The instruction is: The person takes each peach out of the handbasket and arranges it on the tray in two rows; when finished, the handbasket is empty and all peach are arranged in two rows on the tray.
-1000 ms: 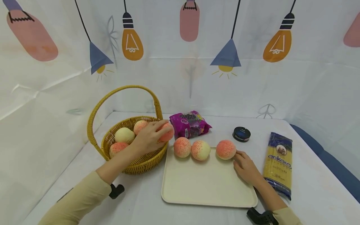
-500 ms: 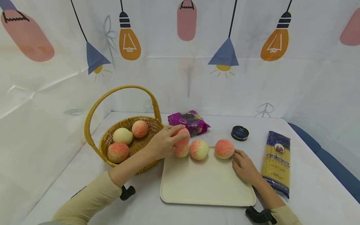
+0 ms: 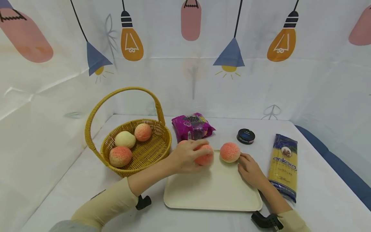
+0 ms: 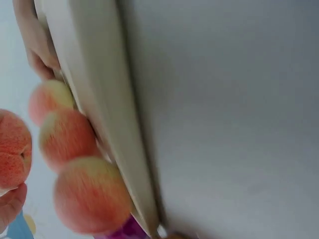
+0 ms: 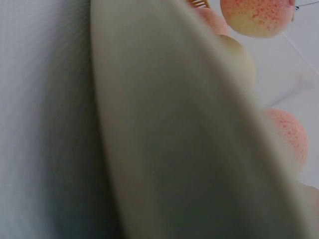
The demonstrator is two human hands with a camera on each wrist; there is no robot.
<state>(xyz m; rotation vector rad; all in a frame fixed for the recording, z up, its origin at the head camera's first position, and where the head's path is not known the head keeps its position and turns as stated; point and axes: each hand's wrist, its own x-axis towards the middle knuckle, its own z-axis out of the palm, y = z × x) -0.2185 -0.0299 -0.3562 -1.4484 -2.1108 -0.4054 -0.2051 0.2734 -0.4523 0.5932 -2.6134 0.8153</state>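
My left hand (image 3: 186,158) grips a reddish peach (image 3: 204,155) over the back part of the cream tray (image 3: 214,193). In the left wrist view this held peach (image 4: 14,149) stays apart from the row of three peaches along the tray. One of that row (image 3: 182,142) is mostly covered by my left hand in the head view, and another is hidden there. The right hand (image 3: 251,170) rests at the tray's right edge, its fingertips touching or very close to the rightmost peach (image 3: 230,152). Three more peaches (image 3: 120,156) lie in the wicker basket (image 3: 150,153).
Behind the tray lies a purple packet (image 3: 191,125). A round dark tin (image 3: 245,136) marked tuna stands at the back right. To the right is a yellow and blue ankara pasta packet (image 3: 283,167). The basket's tall handle (image 3: 124,90) arches up at the left.
The left hand has carried the peach out of the basket, rightward over the tray, and lower, past the leftmost peach. The right hand has stayed at the tray's edge.
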